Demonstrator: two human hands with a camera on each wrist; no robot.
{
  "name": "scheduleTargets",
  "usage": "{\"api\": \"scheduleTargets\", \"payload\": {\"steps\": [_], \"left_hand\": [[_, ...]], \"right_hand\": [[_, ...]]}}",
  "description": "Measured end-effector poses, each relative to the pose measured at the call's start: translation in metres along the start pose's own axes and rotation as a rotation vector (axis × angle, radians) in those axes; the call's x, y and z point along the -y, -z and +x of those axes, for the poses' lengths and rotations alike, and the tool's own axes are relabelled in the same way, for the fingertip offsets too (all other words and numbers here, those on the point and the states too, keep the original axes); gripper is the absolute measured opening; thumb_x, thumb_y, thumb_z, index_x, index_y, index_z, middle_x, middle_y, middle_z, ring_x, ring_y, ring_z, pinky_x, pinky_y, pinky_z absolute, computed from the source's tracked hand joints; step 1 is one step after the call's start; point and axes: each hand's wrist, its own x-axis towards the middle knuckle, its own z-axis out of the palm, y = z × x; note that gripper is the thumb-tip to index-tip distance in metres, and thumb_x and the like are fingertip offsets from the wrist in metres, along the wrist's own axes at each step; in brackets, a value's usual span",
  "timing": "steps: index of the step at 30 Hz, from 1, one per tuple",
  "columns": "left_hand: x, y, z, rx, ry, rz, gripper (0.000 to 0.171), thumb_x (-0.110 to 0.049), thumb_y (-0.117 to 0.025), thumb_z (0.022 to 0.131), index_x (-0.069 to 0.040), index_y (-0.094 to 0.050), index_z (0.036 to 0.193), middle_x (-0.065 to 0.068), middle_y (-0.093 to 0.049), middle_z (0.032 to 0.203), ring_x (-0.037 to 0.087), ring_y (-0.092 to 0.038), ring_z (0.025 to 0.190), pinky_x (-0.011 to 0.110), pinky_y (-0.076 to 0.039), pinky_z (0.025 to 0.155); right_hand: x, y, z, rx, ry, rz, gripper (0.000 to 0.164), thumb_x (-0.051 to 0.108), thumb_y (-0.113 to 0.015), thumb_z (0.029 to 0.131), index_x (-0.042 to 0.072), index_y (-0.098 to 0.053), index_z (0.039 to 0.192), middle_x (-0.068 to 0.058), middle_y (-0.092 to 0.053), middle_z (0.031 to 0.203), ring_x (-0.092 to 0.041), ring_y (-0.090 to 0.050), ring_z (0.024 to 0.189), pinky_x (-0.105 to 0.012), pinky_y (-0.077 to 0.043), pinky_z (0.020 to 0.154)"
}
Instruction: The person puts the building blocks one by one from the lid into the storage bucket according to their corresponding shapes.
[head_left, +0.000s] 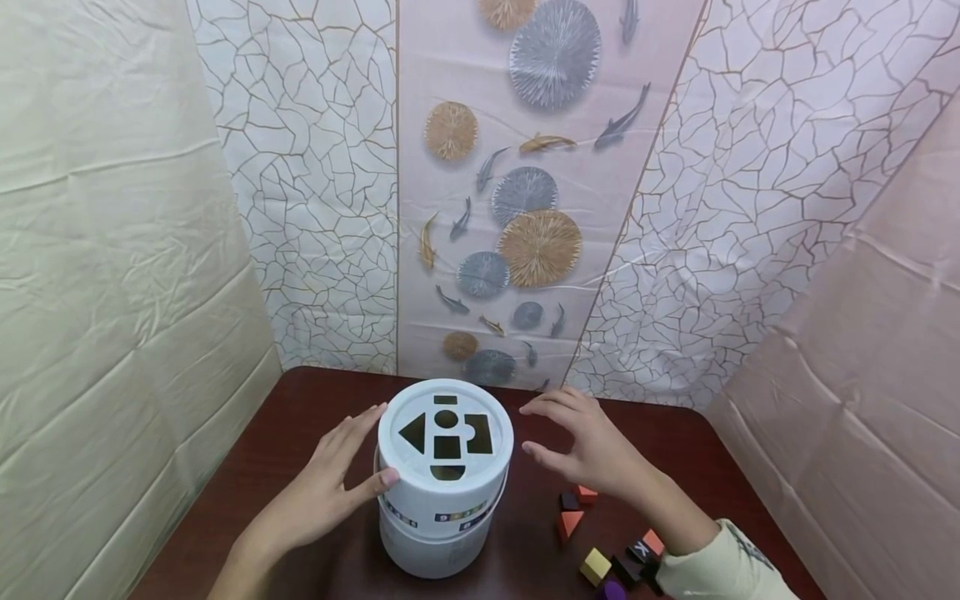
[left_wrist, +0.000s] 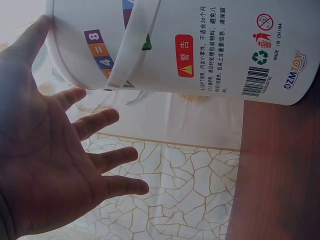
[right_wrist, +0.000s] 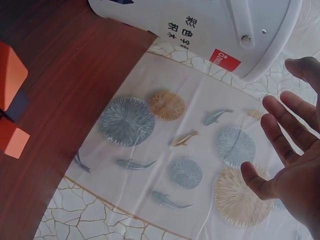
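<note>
A white shape-sorter bucket [head_left: 442,554] stands upright on the dark red table, its lid [head_left: 411,468] on top. Cut into the lid are several holes, among them a triangle, a circle and a square. My left hand [head_left: 318,492] is at the bucket's left side, thumb and fingertips right at the lid's rim. In the left wrist view the left hand [left_wrist: 55,145] has its fingers spread beside the bucket [left_wrist: 165,45]. To the right of the lid, my right hand [head_left: 592,446] hovers apart from it with nothing held. Its fingers [right_wrist: 287,120] are spread in the right wrist view.
On the table [head_left: 300,400], right of the bucket, lie loose blocks: an orange triangle [head_left: 570,523], a yellow block [head_left: 596,566], a purple piece [head_left: 612,591] and several black ones, partly under the right forearm. Patterned cloth [head_left: 487,208] hangs behind the table.
</note>
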Motion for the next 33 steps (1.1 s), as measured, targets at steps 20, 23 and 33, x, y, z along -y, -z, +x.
{"api": "scheduleTargets", "payload": {"steps": [20, 23, 33], "left_hand": [[-0.001, 0.001, -0.001, 0.001, 0.002, -0.001, 0.090, -0.060, -0.073, 0.102, -0.051, -0.020, 0.174, 0.000, -0.032, 0.182, 0.053, -0.020, 0.168, 0.092, -0.034, 0.113], [-0.001, 0.001, 0.000, 0.005, 0.006, -0.003, 0.090, -0.060, -0.073, 0.102, -0.051, -0.020, 0.174, 0.000, -0.031, 0.182, 0.052, -0.020, 0.168, 0.092, -0.034, 0.112], [-0.002, 0.001, -0.001, 0.011, 0.014, -0.002, 0.090, -0.061, -0.073, 0.102, -0.052, -0.020, 0.174, 0.000, -0.031, 0.183, 0.052, -0.019, 0.169, 0.093, -0.033, 0.113]], "right_hand": [[-0.021, 0.005, -0.019, -0.033, -0.013, -0.027, 0.042, 0.024, -0.093, 0.091, 0.022, -0.077, 0.130, 0.005, -0.076, 0.130, -0.017, -0.067, 0.121, -0.052, -0.059, 0.092], [-0.024, 0.006, -0.021, -0.028, -0.023, -0.026, 0.042, 0.023, -0.093, 0.091, 0.020, -0.078, 0.130, 0.004, -0.076, 0.129, -0.019, -0.068, 0.121, -0.053, -0.060, 0.093], [-0.030, 0.005, -0.032, -0.024, -0.049, -0.032, 0.041, 0.022, -0.093, 0.091, 0.021, -0.078, 0.129, 0.004, -0.077, 0.129, -0.016, -0.066, 0.116, -0.053, -0.057, 0.090]]}}
